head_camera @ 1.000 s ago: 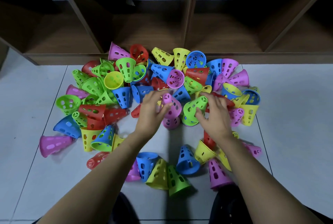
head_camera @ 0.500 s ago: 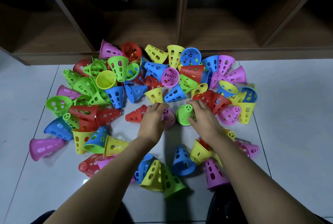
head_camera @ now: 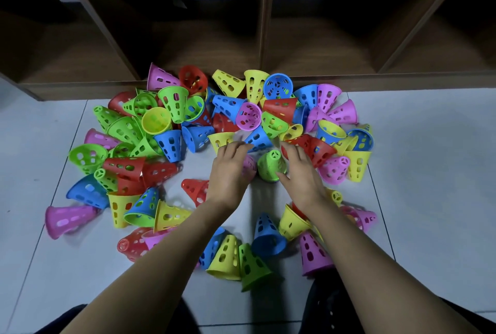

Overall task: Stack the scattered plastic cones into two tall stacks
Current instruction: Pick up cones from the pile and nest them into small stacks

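Several perforated plastic cones in pink, green, blue, red and yellow lie scattered on the pale tiled floor. A green cone (head_camera: pixel 269 166) stands upright in the middle, narrow end up. Beside it on the left stands a pink cone (head_camera: pixel 250 166), half hidden under my left hand (head_camera: pixel 230 171). That hand's fingers stretch forward to a yellow cone (head_camera: pixel 222 140) and a blue cone (head_camera: pixel 259 138). My right hand (head_camera: pixel 301 174) is spread just right of the green cone, thumb against its base, fingertips at a red cone (head_camera: pixel 314 149).
A dark wooden shelf unit (head_camera: pixel 263 38) with open compartments runs along the far side, its base touching the pile. More cones (head_camera: pixel 228 255) lie close to my knees between my forearms. Bare tile (head_camera: pixel 429 172) extends to the right of the pile.
Both hands brought the pink and green cones down from above the pile. The two cones now stand upright side by side on the floor, and my fingers have straightened and reached forward.
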